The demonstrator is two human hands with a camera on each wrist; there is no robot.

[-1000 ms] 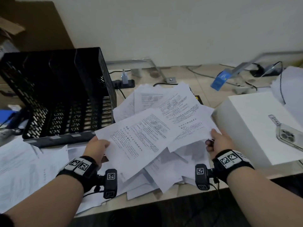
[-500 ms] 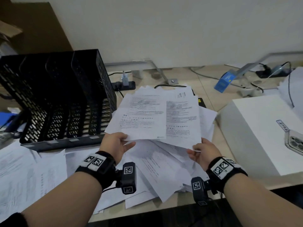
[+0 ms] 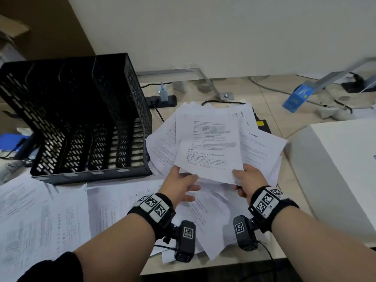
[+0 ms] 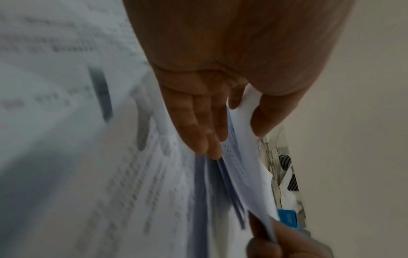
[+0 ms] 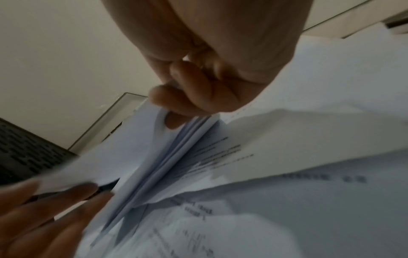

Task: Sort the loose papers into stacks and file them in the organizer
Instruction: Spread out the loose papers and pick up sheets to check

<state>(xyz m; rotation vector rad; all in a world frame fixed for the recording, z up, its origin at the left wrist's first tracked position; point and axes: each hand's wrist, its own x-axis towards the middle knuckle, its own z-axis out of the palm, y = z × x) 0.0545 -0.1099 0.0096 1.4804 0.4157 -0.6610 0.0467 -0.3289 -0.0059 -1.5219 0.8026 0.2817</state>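
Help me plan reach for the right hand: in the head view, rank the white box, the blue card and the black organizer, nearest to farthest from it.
From the right hand:
1. White box, just to its right.
2. Black organizer, across the papers, far left.
3. Blue card, back right by the wall.

The organizer [image 3: 81, 123] is open at the top, its slots unblocked, and bounds the left side of the paper pile [image 3: 262, 151]. The right side is walled by a white box [image 3: 335, 169]. Bare tabletop [image 3: 270, 102] behind is crossed by cables [image 3: 221, 102] and a power strip [image 3: 162, 100].
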